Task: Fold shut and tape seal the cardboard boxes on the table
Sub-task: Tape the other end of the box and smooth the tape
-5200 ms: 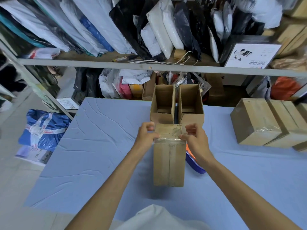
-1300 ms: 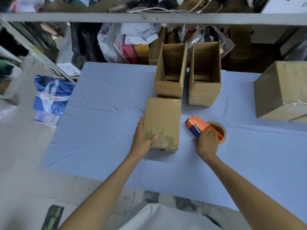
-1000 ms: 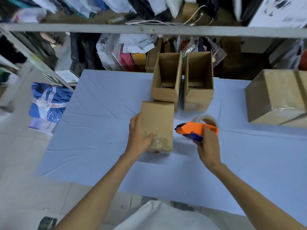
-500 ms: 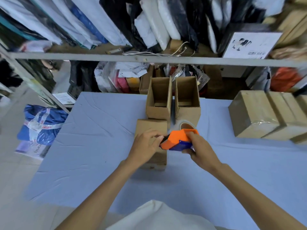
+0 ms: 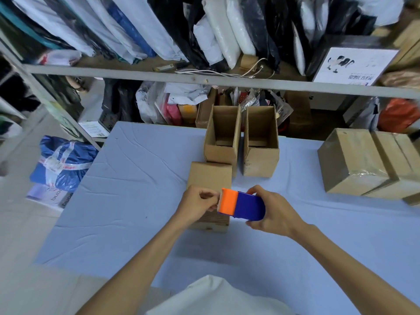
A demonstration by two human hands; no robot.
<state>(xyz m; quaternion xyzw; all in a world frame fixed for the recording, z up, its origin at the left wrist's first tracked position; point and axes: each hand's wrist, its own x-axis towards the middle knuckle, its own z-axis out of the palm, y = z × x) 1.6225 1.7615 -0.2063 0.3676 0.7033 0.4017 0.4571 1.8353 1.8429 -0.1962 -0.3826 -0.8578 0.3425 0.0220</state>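
Dispenser (image 5: pixel 243 204) in right hand (image 5: pixel 276 214), its edge in left hand (image 5: pixel 197 204) pinch, closed box (image 5: pixel 210 176) beneath, open boxes (image 5: pixel 261 162) behind

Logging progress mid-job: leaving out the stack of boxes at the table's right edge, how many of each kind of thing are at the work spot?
Open cardboard boxes: 2
Closed cardboard box: 1
Tape dispenser: 1
Total: 4
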